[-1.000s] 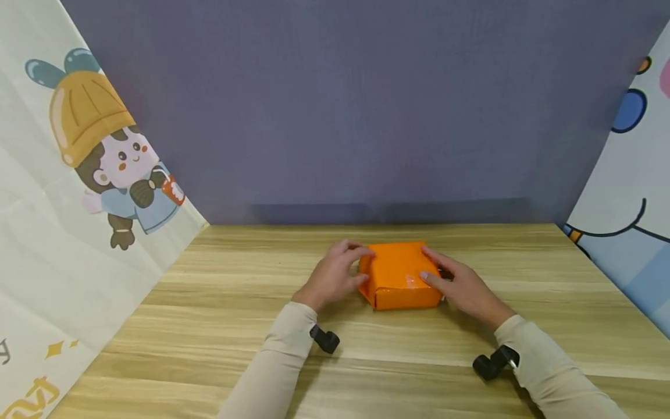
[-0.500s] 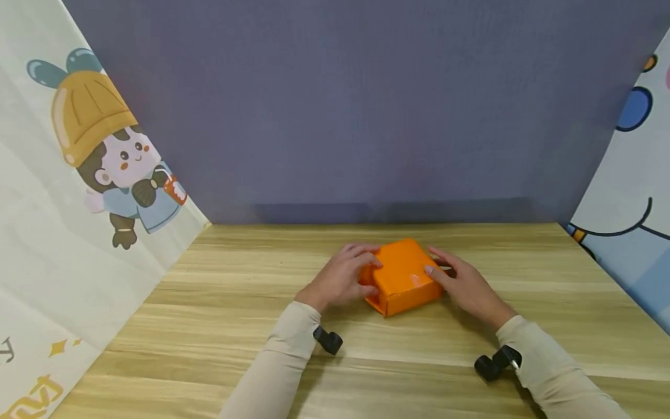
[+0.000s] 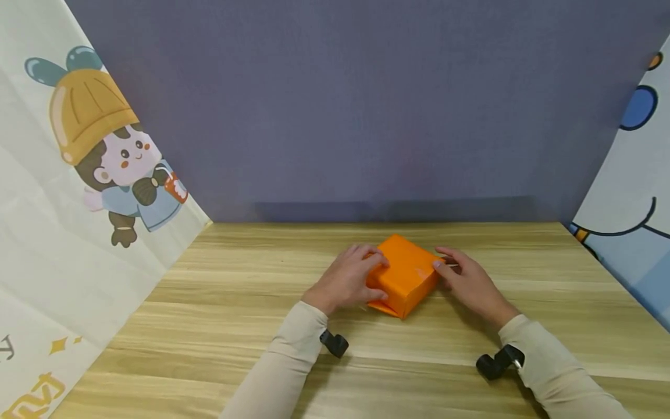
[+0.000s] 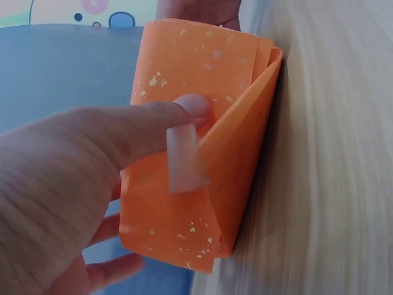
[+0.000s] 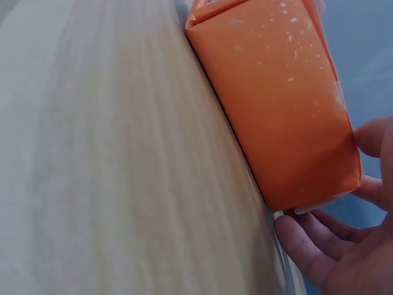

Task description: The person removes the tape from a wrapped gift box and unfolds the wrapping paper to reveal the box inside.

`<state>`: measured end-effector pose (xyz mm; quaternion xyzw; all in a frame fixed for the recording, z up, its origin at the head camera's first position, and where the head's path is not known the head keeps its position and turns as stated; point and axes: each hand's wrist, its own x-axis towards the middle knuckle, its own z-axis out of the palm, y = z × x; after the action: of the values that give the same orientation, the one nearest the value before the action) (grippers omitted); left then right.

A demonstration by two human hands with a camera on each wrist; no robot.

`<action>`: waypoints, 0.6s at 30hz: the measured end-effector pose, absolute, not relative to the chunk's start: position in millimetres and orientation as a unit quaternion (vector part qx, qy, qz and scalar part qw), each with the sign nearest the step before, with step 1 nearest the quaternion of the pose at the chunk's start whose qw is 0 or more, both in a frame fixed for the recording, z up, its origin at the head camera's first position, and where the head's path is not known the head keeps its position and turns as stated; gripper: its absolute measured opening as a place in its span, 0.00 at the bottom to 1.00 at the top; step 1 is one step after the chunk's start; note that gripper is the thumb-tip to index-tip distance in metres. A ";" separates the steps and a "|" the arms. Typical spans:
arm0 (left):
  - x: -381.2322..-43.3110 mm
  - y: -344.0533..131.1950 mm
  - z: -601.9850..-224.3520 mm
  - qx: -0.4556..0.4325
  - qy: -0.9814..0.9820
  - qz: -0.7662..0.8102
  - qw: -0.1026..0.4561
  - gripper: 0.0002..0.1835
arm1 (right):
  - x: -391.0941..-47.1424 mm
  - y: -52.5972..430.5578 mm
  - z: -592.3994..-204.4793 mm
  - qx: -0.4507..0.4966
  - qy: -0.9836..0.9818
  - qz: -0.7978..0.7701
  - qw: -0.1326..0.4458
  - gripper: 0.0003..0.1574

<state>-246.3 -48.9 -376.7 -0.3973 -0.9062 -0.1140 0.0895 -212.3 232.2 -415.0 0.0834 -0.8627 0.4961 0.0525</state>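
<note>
A box wrapped in shiny orange paper (image 3: 405, 265) sits on the wooden table, turned with one corner toward me. Curled over its left end, my left hand (image 3: 348, 279) has its thumb on the folded end paper and its other fingers over the top and far side. The left wrist view shows gold flecks on the paper, a slanting folded flap (image 4: 242, 160) standing out from the end, and a strip of clear tape (image 4: 183, 158) beside the thumb. My right hand (image 3: 473, 288) holds the right corner, thumb at the top edge, fingers bent behind it.
The pale wood-grain table (image 3: 220, 326) runs back to a grey-blue cloth wall (image 3: 335, 116). Printed cartoon sheets flank it, with a capped figure (image 3: 125, 151) on the left. A black wrist camera (image 3: 335, 343) is strapped to each sleeve.
The wrapped box has turned on the table, its near left corner swinging right and toward me. My left hand has shifted slightly right with it; my right hand has stayed at the right corner.
</note>
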 end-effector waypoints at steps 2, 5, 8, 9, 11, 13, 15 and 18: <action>-244.9 -47.5 -375.7 -0.397 -0.907 -0.109 0.091 0.30 | -212.0 231.7 -414.4 0.078 -0.864 0.495 0.060 0.37; -242.7 -46.0 -374.2 -0.397 -0.907 -0.102 0.094 0.29 | -212.5 231.7 -414.4 0.069 -0.867 0.489 0.071 0.37; -240.1 -44.4 -372.7 -0.403 -0.905 -0.095 0.099 0.29 | -212.6 232.0 -414.2 0.063 -0.868 0.486 0.082 0.36; -239.4 -43.8 -372.3 -0.405 -0.904 -0.091 0.101 0.28 | -212.7 232.3 -414.2 0.060 -0.867 0.487 0.083 0.36; -237.7 -42.5 -371.9 -0.410 -0.902 -0.084 0.105 0.28 | -212.3 232.2 -413.5 0.060 -0.862 0.496 0.084 0.37; -236.4 -41.1 -371.7 -0.413 -0.902 -0.074 0.107 0.29 | -212.3 232.3 -413.2 0.058 -0.858 0.505 0.081 0.37; -235.6 -40.2 -371.9 -0.414 -0.901 -0.063 0.110 0.30 | -212.1 231.8 -412.5 0.059 -0.854 0.511 0.079 0.37; -234.7 -39.7 -371.9 -0.413 -0.903 -0.050 0.109 0.32 | -212.0 230.8 -412.0 0.059 -0.854 0.512 0.076 0.38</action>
<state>-234.7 -39.7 -371.9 -0.4135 -0.9026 -0.0499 0.1093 -212.0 230.8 -412.0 0.0586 -0.8537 0.5118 0.0759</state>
